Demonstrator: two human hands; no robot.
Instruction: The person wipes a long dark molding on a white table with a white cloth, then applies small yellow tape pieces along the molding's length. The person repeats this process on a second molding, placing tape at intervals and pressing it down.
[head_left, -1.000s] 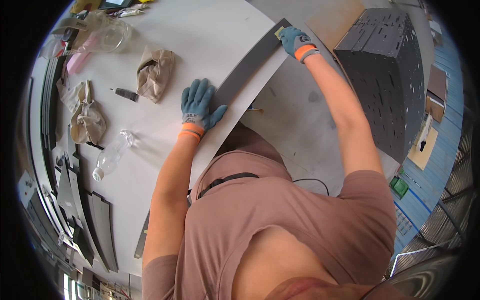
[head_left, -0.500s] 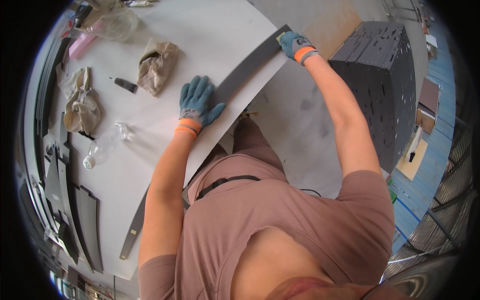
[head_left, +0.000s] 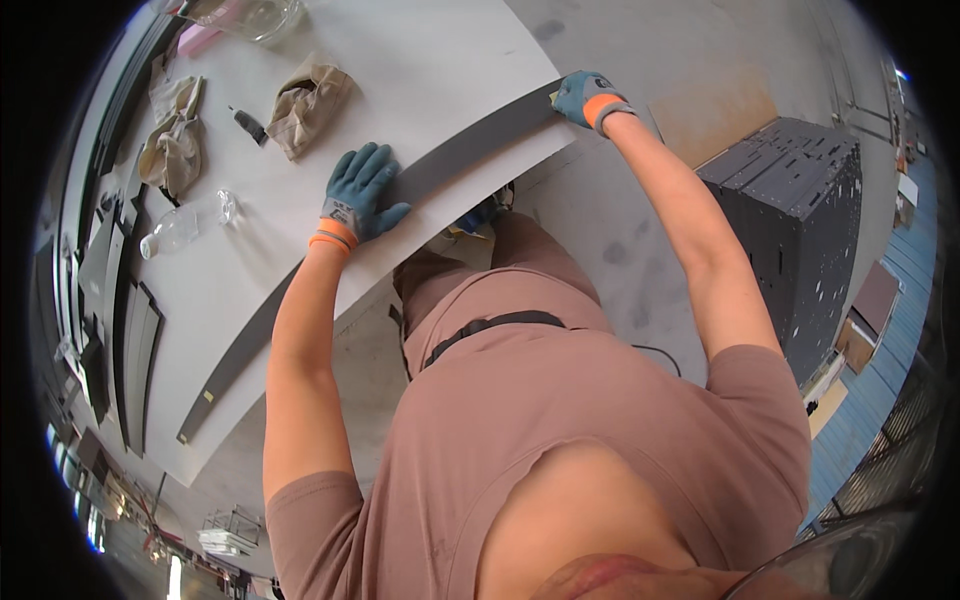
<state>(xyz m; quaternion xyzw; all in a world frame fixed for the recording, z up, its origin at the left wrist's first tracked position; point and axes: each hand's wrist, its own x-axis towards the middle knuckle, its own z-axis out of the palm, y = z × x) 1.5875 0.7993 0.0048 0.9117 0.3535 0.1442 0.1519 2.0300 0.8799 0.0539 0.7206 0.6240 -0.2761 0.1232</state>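
Note:
A long, dark grey flat strip (head_left: 455, 150) runs along the near edge of the white table (head_left: 430, 70). My left hand (head_left: 362, 190), in a blue-grey glove with an orange cuff, lies on the strip with its fingers spread. In a matching glove, my right hand (head_left: 588, 98) has its fingers curled over the strip's far right end. A small yellowish patch shows beside those fingers; I cannot make out whether it is stuck to the strip. Two similar pale patches mark the strip's near left end.
On the table lie a clear plastic bottle (head_left: 172, 232), crumpled beige gloves (head_left: 172, 150), a beige cloth item (head_left: 308, 105) and a small black tube (head_left: 248, 126). Dark strips (head_left: 140, 350) are stacked along the left. A large dark speckled block (head_left: 790, 215) stands on the floor at right.
The view has shifted, so more of the strip's left end shows. Both hands stay on the strip, the left still spread and the right still curled at the end.

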